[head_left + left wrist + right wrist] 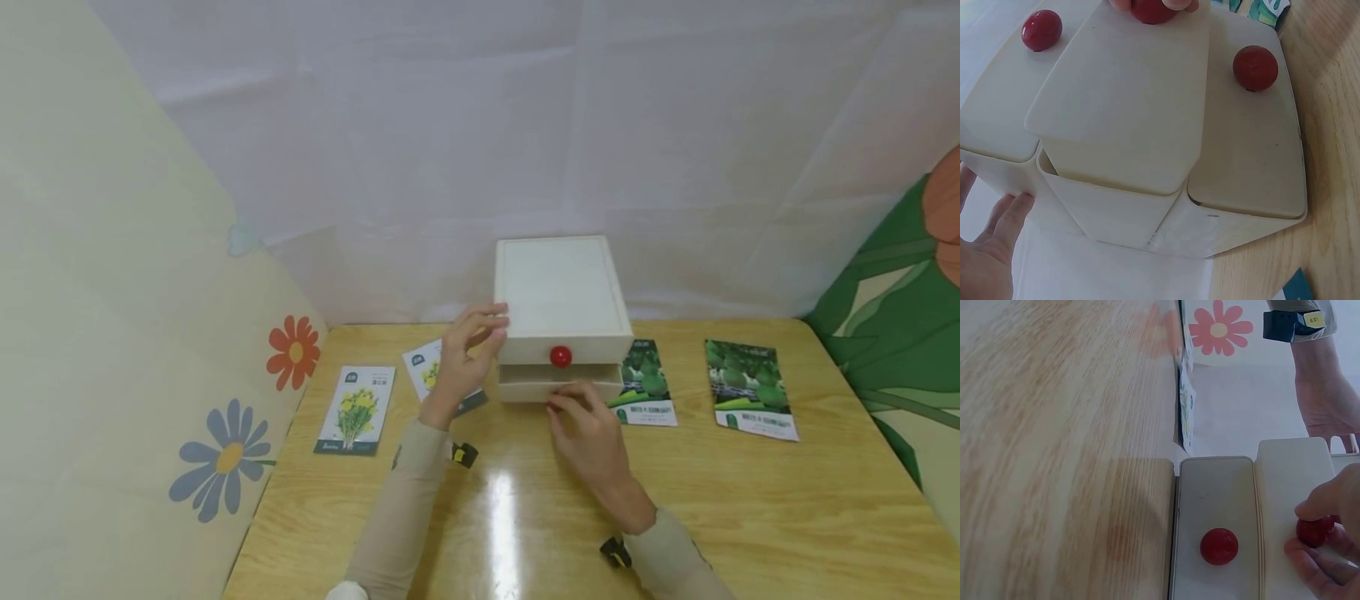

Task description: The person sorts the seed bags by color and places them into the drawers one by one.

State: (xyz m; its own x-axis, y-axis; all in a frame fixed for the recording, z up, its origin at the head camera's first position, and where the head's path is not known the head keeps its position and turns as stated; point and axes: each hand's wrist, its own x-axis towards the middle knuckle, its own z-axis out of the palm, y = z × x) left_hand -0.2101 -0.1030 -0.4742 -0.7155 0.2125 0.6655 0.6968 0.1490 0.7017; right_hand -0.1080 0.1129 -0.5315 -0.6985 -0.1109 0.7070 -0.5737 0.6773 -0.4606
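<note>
A small white drawer cabinet point(562, 287) with red round knobs stands at the back of the table. Its middle drawer point(1129, 100) is pulled partly out, while the top drawer point(997, 119) and bottom drawer point(1247, 144) sit in their slots. My right hand point(596, 442) pinches the middle drawer's red knob point(1315, 531) between thumb and fingers. On the cabinet's left side, my left hand point(465, 354) rests its fingertips against the wall by the top drawer; its fingers are extended. The bottom drawer's knob point(1219, 546) is untouched.
Left of the cabinet lie a packet with yellow flowers point(356, 408) and a similar packet point(422, 367), partly behind my left hand. To the right are a green-pictured packet point(652, 383), partly hidden by the cabinet, and another green packet point(752, 387). A white cloth point(420, 167) hangs behind.
</note>
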